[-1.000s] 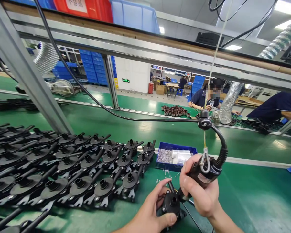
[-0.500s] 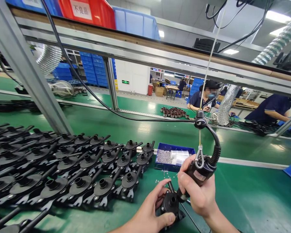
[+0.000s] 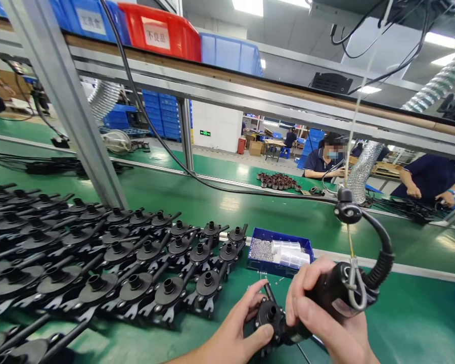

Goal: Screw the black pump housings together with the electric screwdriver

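1. In the head view, the person's left hand (image 3: pixel 242 328) grips a black pump-like housing (image 3: pixel 267 314) at the near centre of the scene. The thumb presses on its near side and the index finger reaches along its far side, beside a short black tube (image 3: pixel 269 290); the remaining fingers are partly hidden.
2. The right hand (image 3: pixel 328 323), to the right of the left one, is wrapped around a black corded electric screwdriver (image 3: pixel 335 290), with fingers curled over its far side and thumb across its near side. The tool is tilted, its nose down and left, close against the housing's right side; whether the bit touches a screw cannot be told.
3. A metal hook (image 3: pixel 358 290) and a pale cord (image 3: pixel 352 136) run up from the screwdriver's rear end.
4. Just beyond the hands, a blue tray (image 3: pixel 265 266) holds small metal hardware (image 3: pixel 260 248) on its left and clear plastic containers (image 3: pixel 291 254) on its right. Some loose small pieces (image 3: pixel 263 276) lie on the green worktop (image 3: pixel 420 313) in front of it.
5. To the left, similar black assemblies (image 3: pixel 169 290) stand in rows.
6. At the far right, a co-worker (image 3: pixel 314 164) sits behind another green bench (image 3: pixel 231 164), near a heap of brownish parts (image 3: pixel 276 180).
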Demonstrator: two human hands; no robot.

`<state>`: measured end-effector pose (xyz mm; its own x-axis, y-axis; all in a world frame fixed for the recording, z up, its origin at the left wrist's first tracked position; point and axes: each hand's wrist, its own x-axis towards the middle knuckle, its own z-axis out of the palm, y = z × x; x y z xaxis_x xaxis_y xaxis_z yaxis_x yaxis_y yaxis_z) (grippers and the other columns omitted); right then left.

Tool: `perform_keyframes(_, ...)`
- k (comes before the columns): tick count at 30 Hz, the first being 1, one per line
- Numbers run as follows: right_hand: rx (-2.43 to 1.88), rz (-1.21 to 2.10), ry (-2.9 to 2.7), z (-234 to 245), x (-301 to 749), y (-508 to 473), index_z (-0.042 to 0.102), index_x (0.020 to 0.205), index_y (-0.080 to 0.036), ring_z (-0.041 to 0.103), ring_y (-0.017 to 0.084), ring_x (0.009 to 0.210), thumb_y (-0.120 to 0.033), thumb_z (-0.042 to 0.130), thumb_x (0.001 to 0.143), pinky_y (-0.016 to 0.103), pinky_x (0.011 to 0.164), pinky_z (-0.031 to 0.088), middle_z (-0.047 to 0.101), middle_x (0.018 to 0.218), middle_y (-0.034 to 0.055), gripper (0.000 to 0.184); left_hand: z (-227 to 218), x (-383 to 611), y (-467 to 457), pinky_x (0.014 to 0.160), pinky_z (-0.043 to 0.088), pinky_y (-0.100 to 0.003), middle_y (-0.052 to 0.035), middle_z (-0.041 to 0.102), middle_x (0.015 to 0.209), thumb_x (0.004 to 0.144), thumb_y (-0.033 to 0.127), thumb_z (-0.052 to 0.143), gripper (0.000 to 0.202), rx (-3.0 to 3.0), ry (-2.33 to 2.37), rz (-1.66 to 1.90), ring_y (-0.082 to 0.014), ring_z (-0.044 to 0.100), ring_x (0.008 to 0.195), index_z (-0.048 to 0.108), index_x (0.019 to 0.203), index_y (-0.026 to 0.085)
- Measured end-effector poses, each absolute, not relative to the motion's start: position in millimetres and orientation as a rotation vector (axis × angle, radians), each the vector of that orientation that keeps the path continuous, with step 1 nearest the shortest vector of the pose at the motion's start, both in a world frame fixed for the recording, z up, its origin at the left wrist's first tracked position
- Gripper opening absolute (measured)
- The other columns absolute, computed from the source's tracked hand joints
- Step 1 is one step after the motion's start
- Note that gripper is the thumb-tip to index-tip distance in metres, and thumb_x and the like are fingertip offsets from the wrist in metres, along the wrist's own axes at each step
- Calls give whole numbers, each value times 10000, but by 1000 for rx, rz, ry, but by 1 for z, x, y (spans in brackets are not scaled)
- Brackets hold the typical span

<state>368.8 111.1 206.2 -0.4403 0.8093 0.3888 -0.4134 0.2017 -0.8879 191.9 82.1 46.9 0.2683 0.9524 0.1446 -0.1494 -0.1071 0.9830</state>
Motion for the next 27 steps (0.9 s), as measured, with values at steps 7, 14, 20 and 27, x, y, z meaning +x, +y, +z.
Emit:
perform_keyframes(7, -425, 1522, -1482, 192, 358, 114, 633, 1017, -238, 638, 150, 641, -316, 816, 1002, 282, 620, 519, 678, 801, -4, 199, 52, 194, 86, 1180, 457, -520, -92, 585, 1235, 913, 555, 845, 843, 1178, 811, 1139, -331, 609, 1272, 399, 1577, 291)
perform_keyframes(14, -409, 1310, -1507, 162, 354, 121, 615, 964, -251, 383, 103, 402, -357, 805, 977, 275, 432, 388, 560, 628, -50, 218, 51, 198, 84, 1219, 413, -519, -95, 574, 1235, 866, 541, 899, 898, 1110, 824, 1179, -291, 597, 1227, 401, 1560, 264)
perform_keyframes(20, -402, 1304, -1581, 161, 358, 119, 589, 925, -263, 416, 128, 414, -390, 813, 945, 283, 411, 336, 588, 633, -31, 259, 56, 197, 83, 1166, 456, -503, -97, 591, 1214, 869, 522, 903, 850, 1124, 819, 1183, -281, 616, 1180, 416, 1512, 253)
perform_keyframes(27, -508, 1416, -1453, 179, 352, 109, 580, 965, -251, 406, 108, 471, -396, 780, 1002, 268, 492, 314, 542, 649, -62, 250, 58, 198, 76, 1171, 456, -510, -95, 598, 1232, 877, 581, 882, 875, 1116, 799, 1187, -287, 626, 1208, 385, 1530, 280)
